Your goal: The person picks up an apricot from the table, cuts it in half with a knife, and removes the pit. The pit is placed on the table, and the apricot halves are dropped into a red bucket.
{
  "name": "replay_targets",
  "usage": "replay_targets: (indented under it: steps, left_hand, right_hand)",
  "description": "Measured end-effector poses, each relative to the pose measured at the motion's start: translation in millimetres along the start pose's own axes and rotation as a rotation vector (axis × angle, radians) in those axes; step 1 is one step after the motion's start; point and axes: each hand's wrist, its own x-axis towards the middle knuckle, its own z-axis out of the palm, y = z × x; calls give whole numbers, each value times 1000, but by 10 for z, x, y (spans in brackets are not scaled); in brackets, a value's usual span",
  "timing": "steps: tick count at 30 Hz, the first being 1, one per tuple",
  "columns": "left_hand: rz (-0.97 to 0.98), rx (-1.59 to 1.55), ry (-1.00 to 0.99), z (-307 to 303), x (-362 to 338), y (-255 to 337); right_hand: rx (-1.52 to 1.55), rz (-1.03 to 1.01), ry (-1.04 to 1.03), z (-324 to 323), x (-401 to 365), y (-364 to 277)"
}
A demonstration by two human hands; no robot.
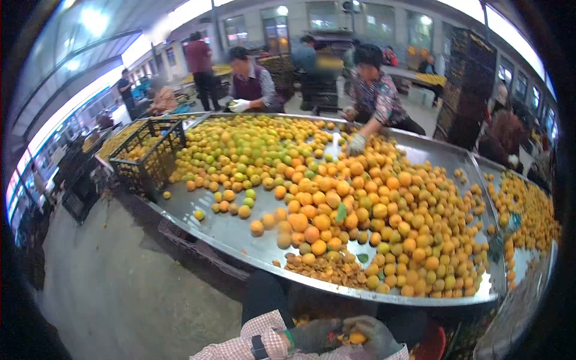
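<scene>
At the bottom of the head view, below the table's near edge, my two gloved hands are close together. My left hand [318, 336], in a dark glove, reaches in from a checked sleeve; its fingers are partly hidden. My right hand [373, 336] is closed around an orange fruit [357, 338]. Beyond them, orange, yellow and green fruits [393, 207] lie heaped on the metal table [240, 249]. A pile of brown-orange peelings [330, 271] lies near the table's front edge.
A black crate [147, 157] stands at the table's left end. Across the table, one person [378, 90] reaches a gloved hand into the fruit; another person [252, 87] handles something at the far edge. Stacked crates [465, 87] rise at the right. A red bucket [433, 343] is beside my right hand.
</scene>
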Motion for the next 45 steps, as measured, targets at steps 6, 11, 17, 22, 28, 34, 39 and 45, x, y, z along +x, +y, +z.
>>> replay_targets:
  steps: [6,11,17,22,28,34,39,45]
  left_hand:
    - [-80,-116,99,-90,93,139]
    - [-168,48,80,-21,94,389]
    - [-169,270,87,77,13,301]
    - [-321,-648,-220,-64,-59,132]
    - [-519,-1077,-305,-208,-70,256]
    - [-49,-114,269,-168,-74,245]
    - [-38,264,275,-107,-47,398]
    - [16,360,286,-63,-111,370]
  right_hand:
    - [395,335,236,113,-148,165]
    - [-125,89,210,115,-172,270]
    - [-119,39,173,171,-204,331]
    - [225,21,-15,-114,-125,413]
    - [328,-54,-76,-33,-29,188]
    - [2,28,60,-22,-205,434]
    - [47,37,101,110,-278,243]
    - [116,23,62,111,-306,272]
